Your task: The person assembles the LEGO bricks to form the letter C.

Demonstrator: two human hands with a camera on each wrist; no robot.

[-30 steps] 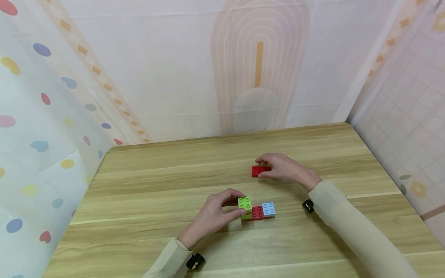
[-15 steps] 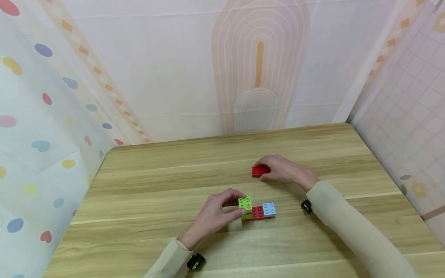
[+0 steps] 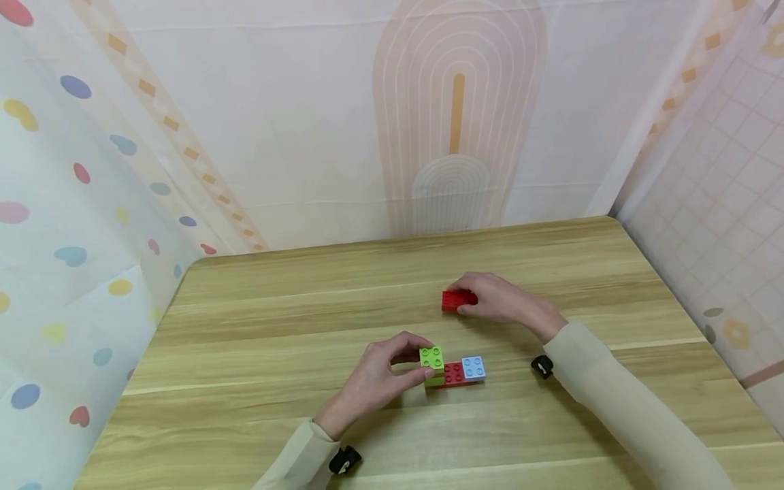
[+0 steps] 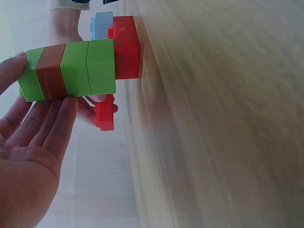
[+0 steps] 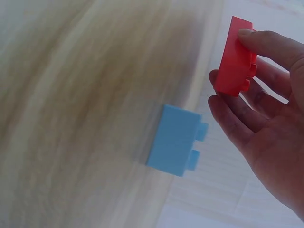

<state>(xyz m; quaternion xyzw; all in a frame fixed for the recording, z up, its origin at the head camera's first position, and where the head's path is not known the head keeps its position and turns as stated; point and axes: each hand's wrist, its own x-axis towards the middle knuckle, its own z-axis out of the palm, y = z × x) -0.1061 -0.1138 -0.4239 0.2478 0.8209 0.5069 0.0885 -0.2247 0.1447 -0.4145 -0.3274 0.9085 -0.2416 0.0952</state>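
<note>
My left hand (image 3: 382, 371) holds the upper part of a brick tower between thumb and fingers. In the left wrist view that tower shows green bricks (image 4: 77, 69) with a brown brick (image 4: 51, 71) among them, standing on one end of a long red brick (image 4: 126, 47). A light blue brick (image 3: 474, 367) sits on this base's other end. Farther back, my right hand (image 3: 499, 298) pinches another red brick (image 5: 235, 59), thumb on one side and fingers on the other. It tilts close over the table, its studs facing the palm.
Another light blue brick (image 5: 175, 140) stands on the table near the right hand in the right wrist view; the hand hides it in the head view. The wooden table (image 3: 275, 327) meets patterned cloth (image 3: 306, 136) at its back edge.
My right fingers have closed in on the red brick, and it has shifted very slightly up and left in the head view. My left hand and the tower stay put.
</note>
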